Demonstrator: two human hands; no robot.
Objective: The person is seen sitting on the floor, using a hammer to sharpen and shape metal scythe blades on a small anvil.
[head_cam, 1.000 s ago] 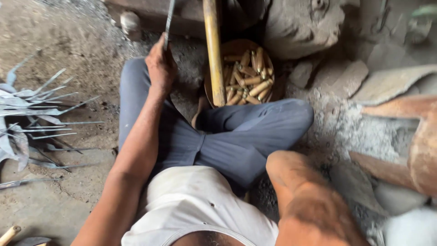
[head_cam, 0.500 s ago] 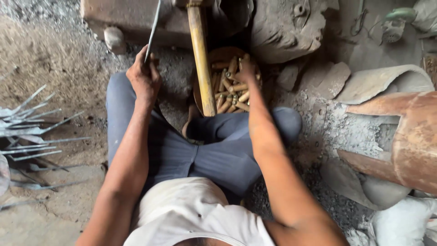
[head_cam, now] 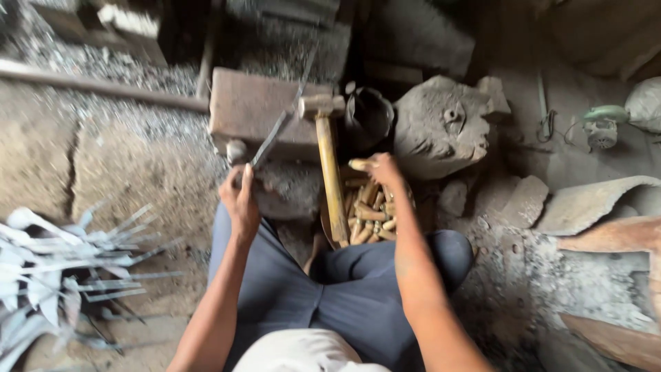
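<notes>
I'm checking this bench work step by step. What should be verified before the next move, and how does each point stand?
1. Left hand grips the metal blade: ok.
2. Blade tip rests on the block: ok.
3. Right hand holds a wooden handle piece: ok, though blurred.
4. Basket of wooden pieces within reach: ok.
5. Hammer lies free, untouched: ok.
6. Blade tang ready for fitting: cannot tell.

Ash-grey dirt floor (head_cam: 138, 165) spreads left of the hands; a rusty block (head_cam: 248, 110) sits just ahead, a carved stone (head_cam: 444, 127) to the right, dim light overall.
</notes>
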